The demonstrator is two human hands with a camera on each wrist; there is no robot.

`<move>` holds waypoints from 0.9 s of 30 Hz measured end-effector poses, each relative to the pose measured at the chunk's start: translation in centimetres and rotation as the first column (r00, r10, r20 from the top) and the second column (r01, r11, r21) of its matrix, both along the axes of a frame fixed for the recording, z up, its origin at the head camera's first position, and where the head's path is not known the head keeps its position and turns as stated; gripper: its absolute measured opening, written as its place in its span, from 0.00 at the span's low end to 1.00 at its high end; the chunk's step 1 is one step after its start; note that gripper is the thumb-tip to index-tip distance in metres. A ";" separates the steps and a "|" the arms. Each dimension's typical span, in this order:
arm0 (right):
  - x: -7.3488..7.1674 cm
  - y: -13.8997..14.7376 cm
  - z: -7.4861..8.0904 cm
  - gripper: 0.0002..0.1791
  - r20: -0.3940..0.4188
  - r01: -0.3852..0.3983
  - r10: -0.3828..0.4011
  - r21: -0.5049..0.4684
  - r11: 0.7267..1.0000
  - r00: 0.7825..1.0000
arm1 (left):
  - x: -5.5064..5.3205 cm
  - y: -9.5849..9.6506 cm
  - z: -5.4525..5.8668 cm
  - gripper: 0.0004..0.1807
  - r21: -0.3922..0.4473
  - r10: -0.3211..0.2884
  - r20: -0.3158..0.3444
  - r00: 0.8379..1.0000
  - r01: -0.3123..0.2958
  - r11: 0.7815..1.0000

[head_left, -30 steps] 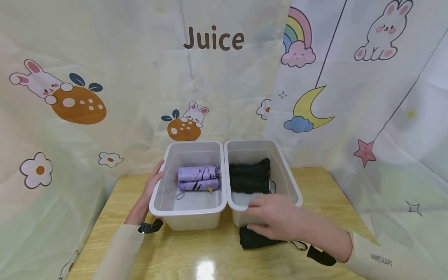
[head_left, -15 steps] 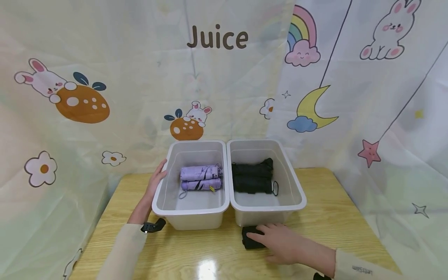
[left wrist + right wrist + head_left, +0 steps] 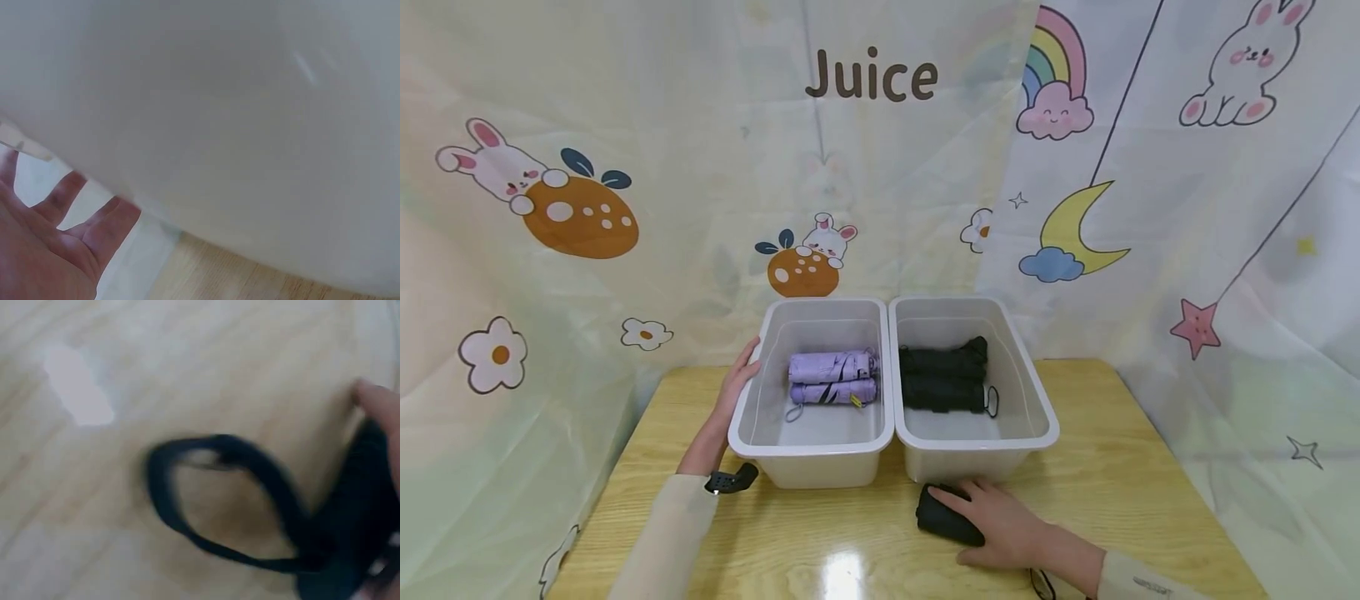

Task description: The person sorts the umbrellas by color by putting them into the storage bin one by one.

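Note:
My right hand (image 3: 1009, 527) grips a black folding umbrella (image 3: 942, 514) on the table just in front of the right bin, thumb on one side and fingers on the other. Its wrist loop (image 3: 161, 487) lies large and blurred in the right wrist view. My left hand (image 3: 733, 393) touches the outer left side of the left bin (image 3: 812, 451) with extended fingers. In the left wrist view, spread fingers (image 3: 112, 228) reach under the rim, partly hidden. Two purple folding umbrellas (image 3: 827, 367) lie in that bin. The right bin (image 3: 977, 444) holds two black ones (image 3: 943, 393).
The two pale bins stand side by side on a wooden table (image 3: 760, 542). Behind them hangs a printed curtain (image 3: 700, 208), which also runs down both sides of the table.
My right hand has come down from above the right bin's front edge onto the black umbrella, which now lies more slanted. My left hand stays at the left bin; the view has shifted slightly.

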State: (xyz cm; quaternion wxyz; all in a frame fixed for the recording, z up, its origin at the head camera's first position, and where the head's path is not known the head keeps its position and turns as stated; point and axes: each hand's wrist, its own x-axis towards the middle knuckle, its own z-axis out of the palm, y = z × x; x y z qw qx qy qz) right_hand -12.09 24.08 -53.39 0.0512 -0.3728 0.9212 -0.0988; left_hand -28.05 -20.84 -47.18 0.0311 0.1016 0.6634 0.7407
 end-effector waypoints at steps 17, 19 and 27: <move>0.4 -1.5 2.3 0.41 0.023 -0.069 0.077 -0.241 0.968 0.997 | -0.2 -0.3 -0.3 0.31 -0.004 -0.012 0.004 1.000 0.012 1.000; 0.6 -1.8 4.5 0.41 0.045 -0.103 0.120 -0.277 0.955 0.992 | -0.3 -0.3 -0.2 0.31 0.004 -0.008 0.008 1.000 0.008 1.000; 0.6 -2.0 13.6 0.42 0.002 -0.188 0.204 -0.372 0.909 0.979 | 0.5 -0.1 1.2 0.31 0.023 -0.020 0.026 0.999 0.020 1.000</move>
